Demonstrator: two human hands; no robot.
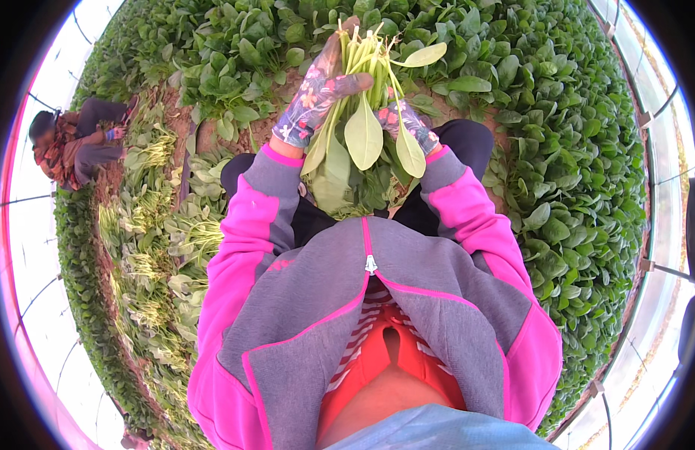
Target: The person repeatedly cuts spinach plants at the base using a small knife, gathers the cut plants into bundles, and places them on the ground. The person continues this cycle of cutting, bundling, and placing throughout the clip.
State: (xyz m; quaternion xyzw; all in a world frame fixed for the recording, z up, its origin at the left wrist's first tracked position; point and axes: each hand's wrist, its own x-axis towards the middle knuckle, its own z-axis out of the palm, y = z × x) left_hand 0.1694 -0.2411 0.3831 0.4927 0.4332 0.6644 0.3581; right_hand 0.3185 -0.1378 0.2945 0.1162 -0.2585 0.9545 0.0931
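A bunch of spinach (362, 139) hangs in front of me, its pale cut stems pointing up and away and its leaves drooping toward my lap. My left hand (317, 97), in a flowered glove with dark, soiled fingers, is closed on the bunch, its thumb lying across the stems. On the other side, my right hand (407, 126), gloved alike, holds the lower part of the bunch. Leaves hide most of its fingers. One loose-hanging leaf (422, 55) sticks out to the right near the stem ends.
Dense growing spinach (572, 172) stands to the right and ahead. Cut spinach bunches (149, 217) lie in rows on the left. Bare soil (280, 105) shows by my knees. Another person (81, 142) sits low at the far left. Clear plastic walls (647, 315) curve along both sides.
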